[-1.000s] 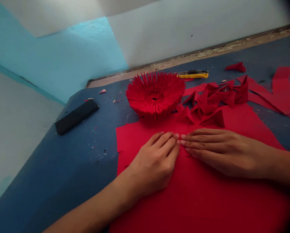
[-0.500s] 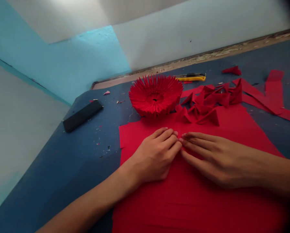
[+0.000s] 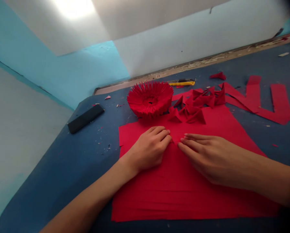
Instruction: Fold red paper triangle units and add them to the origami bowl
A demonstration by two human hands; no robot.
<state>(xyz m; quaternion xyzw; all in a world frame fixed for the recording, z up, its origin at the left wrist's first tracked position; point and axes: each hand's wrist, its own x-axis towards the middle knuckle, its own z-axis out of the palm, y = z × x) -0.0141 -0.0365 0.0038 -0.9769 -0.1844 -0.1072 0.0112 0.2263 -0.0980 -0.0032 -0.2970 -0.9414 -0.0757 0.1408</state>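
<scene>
My left hand point(image 3: 152, 147) is closed, its fingers pinching a small folded piece of red paper point(image 3: 172, 141) whose tip barely shows past the fingertips. Just to the right, my right hand point(image 3: 208, 157) has its fingers stretched out toward that piece, tips a short gap away and nothing visible in them. Both hands are over red paper sheets point(image 3: 183, 200) lying stacked on the table. Beyond my left hand stands a bowl-shaped piece point(image 3: 150, 100) made of many pointed red paper folds. Beside it lies a pile of folded red paper triangles point(image 3: 195, 115).
A yellow utility knife point(image 3: 183, 83) lies behind the paper bowl. Red paper strips point(image 3: 253, 94) spread at the right. A dark flat case-like object point(image 3: 86, 118) lies on the blue table point(image 3: 69, 168) at the left. A wall point(image 3: 154, 55) rises behind the table.
My hands have drawn apart, with a gap opening between their fingertips. The view has shifted slightly, now showing the sheets' near edge and more of the right side of the table.
</scene>
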